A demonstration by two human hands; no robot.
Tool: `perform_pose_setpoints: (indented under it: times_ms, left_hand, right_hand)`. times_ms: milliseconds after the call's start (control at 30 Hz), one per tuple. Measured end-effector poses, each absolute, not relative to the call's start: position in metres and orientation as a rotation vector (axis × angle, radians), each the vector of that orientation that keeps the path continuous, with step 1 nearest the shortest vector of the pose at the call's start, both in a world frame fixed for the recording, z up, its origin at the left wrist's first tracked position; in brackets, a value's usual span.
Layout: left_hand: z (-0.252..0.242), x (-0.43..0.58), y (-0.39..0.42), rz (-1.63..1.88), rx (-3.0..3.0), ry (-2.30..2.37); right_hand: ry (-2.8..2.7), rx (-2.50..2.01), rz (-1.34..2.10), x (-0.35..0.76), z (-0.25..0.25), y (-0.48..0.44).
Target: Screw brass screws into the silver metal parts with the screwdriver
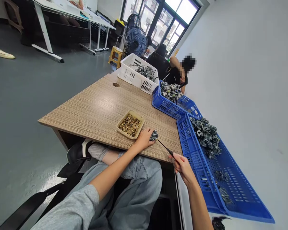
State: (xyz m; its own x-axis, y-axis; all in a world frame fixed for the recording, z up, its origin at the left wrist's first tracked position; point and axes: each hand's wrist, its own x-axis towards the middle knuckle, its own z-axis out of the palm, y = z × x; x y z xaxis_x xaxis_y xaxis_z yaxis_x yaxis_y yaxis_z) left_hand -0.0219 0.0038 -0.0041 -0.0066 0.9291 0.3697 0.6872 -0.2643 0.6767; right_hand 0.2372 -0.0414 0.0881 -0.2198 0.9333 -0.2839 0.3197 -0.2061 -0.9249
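Note:
Near the front edge of the wood-grain table, my left hand [145, 139] is closed around a small grey metal part [154, 135] and keeps it on the tabletop. My right hand [182, 166] grips the dark handle of a screwdriver [167, 150]. Its thin shaft slants up to the left, and the tip meets the metal part at a small brass-coloured spot. Just beyond my left hand stands a shallow cream tray [119, 127] holding many small brass pieces [130, 125].
A long blue crate [242, 179] of grey metal parts lies to the right, another blue crate [168, 107] behind it. A white basket [127, 76] of parts stands at the table's far end. Beyond are a fan [135, 41], a yellow stool [115, 56] and a seated person [176, 73].

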Motion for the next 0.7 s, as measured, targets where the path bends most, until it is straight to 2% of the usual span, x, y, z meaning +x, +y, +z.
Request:
perform_pose_setpoints:
  times_ms: [367,567,700]
  left_hand:
    - [-0.0033,-0.0226,0.0034,1.14,1.966,1.677]
    - [-0.0037,-0.022,0.0042,1.117,1.968,1.688]
    - [-0.004,-0.0214,0.0044,1.117,1.959,1.691]
  right_hand:
    - [-1.574,-1.512,1.363,0.2353,0.0848,-0.0431]
    - [-1.885,-1.519,1.011,0.24,0.0854,-0.0448]
    - [-2.157,-1.455,0.658,0.2417,0.0911,-0.0493]
